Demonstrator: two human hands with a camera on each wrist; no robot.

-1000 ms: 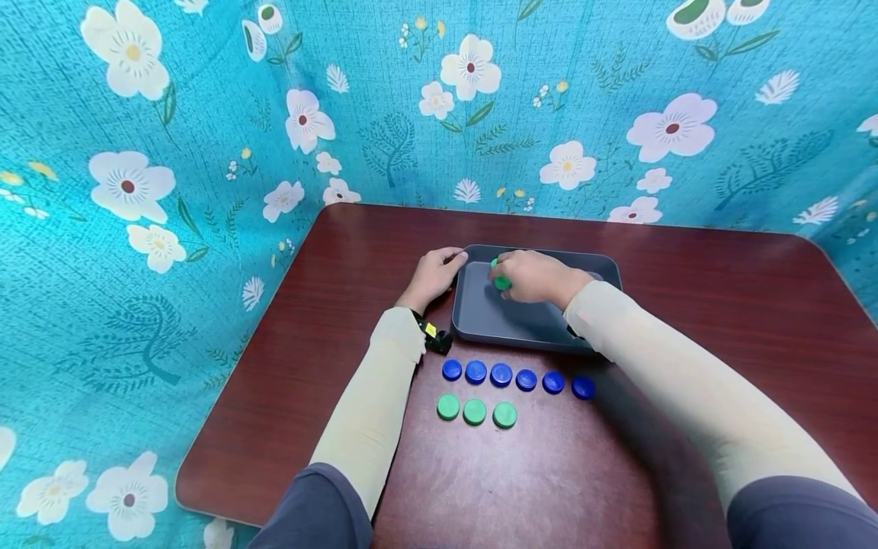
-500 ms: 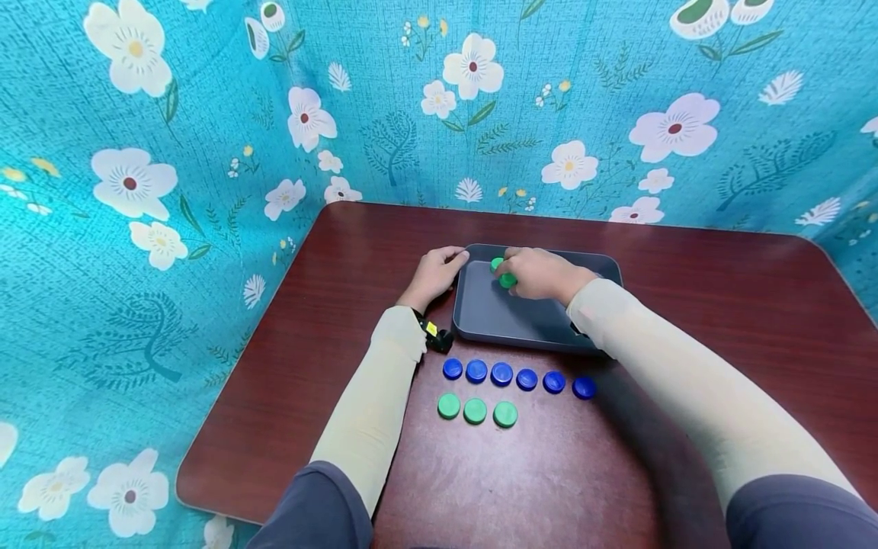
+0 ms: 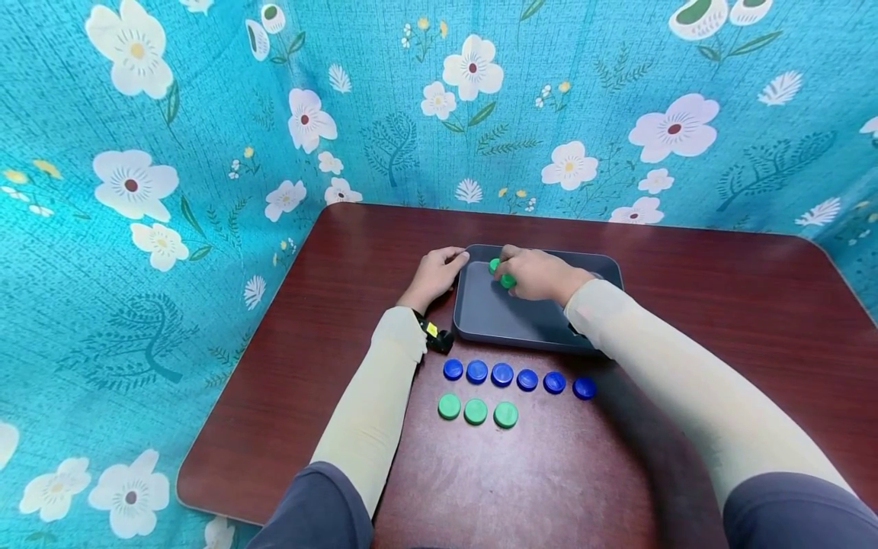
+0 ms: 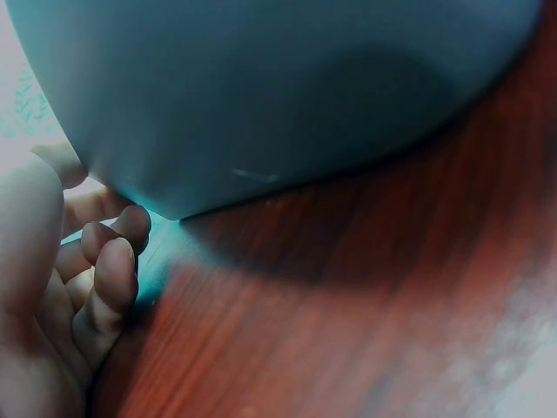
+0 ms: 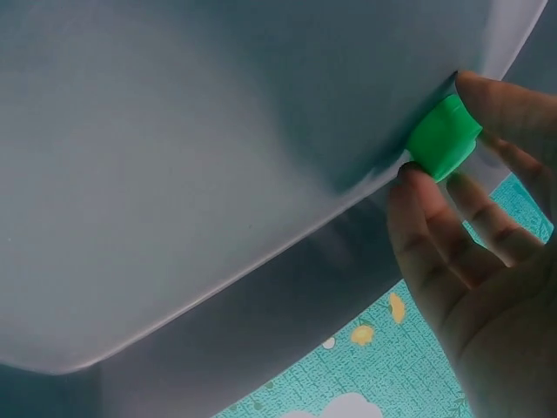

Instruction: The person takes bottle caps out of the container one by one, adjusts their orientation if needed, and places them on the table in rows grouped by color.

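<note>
My left hand grips the left rim of a dark grey tray. In the left wrist view the thumb lies at the tray's edge, and the fingers curl at its outer side. Over the tray's left part, my right hand pinches a green bottle cap between thumb and fingertips, close to the tray's inner wall. Green shows on both sides of a finger in the head view; whether that is one cap or two, I cannot tell.
A row of several blue caps lies in front of the tray. Nearer still are three green caps. The dark red-brown table meets a blue flowered cloth at the back and left.
My right hand has shifted slightly within the tray, and the green at its fingertips has moved a little with it. The left hand and the caps on the table stay put.
</note>
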